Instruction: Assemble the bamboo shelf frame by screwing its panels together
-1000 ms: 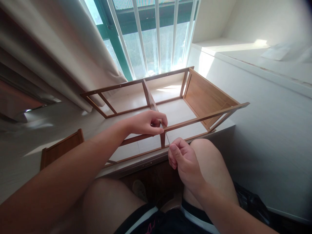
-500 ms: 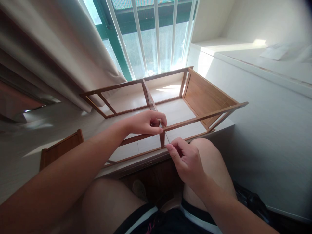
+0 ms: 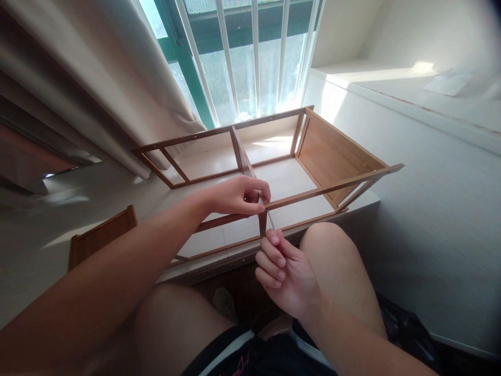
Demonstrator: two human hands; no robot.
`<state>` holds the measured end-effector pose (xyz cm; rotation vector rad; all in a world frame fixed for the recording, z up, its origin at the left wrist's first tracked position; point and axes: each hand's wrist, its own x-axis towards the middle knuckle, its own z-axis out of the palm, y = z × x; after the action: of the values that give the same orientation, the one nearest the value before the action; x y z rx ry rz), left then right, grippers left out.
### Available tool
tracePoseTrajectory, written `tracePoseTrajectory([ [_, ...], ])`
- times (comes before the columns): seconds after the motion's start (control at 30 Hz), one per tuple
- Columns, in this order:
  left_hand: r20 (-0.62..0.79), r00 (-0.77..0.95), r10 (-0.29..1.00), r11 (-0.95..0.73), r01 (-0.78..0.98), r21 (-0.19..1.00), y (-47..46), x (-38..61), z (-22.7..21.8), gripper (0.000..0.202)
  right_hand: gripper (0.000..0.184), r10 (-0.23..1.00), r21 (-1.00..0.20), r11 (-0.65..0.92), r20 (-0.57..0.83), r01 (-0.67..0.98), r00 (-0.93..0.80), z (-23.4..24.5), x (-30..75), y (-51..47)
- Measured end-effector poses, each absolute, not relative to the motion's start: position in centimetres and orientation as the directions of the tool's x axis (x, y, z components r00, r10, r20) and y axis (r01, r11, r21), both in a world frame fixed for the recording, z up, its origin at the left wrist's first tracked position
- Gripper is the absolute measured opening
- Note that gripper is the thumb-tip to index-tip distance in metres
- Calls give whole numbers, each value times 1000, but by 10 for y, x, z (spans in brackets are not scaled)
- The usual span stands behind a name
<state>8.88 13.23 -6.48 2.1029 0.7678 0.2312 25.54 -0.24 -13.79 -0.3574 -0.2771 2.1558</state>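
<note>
A brown wooden frame (image 3: pixel 309 194) lies on its side on a pale ledge, with a solid panel at its right end. My left hand (image 3: pixel 242 196) is closed round the frame's near rail, thumb and fingers at the joint with the middle crosspiece. In my right hand (image 3: pixel 291 274) is a hex key (image 3: pixel 273 223), seen as a thin silvery shaft; its lower end is hidden by the fingers. The shaft's tip meets the near rail at that joint, just right of my left thumb. The right palm is turned up, fingers curled.
A separate wooden panel (image 3: pixel 102 232) lies on the ledge at left. Behind the frame is a barred window (image 3: pixel 245 73), with a long curtain (image 3: pixel 117 78) to its left. A white wall-side shelf (image 3: pixel 352 70) stands at right. A black bag (image 3: pixel 407 324) lies low at right.
My right hand has rolled over from knuckles up to palm up, turning at the hex key. The left hand keeps its place on the rail. The whole view has shifted slightly.
</note>
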Motion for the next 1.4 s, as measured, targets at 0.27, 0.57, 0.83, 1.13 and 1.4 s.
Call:
tracePoseTrajectory([
  [0.27, -121, 785, 607, -421, 448, 789, 132, 89, -64, 18, 27, 995, -987, 102, 100, -123, 28, -156, 270, 9],
  [0.57, -125, 783, 609, -428, 457, 780, 132, 88, -64, 17, 28, 881, -732, 472, 418, 491, -223, -142, 288, 23],
  [0.83, -157, 781, 605, -404, 471, 784, 133, 88, -65, 18, 37, 976, -967, 178, 151, 183, -156, -141, 274, 13],
  [1.13, -165, 774, 611, -401, 482, 779, 132, 88, -61, 21, 28, 868, -538, -478, -169, -694, -467, -127, 252, 6],
  [1.4, -170, 757, 631, -392, 500, 772, 132, 88, -63, 23, 32, 897, -737, -371, -126, -565, -424, -143, 255, 11],
])
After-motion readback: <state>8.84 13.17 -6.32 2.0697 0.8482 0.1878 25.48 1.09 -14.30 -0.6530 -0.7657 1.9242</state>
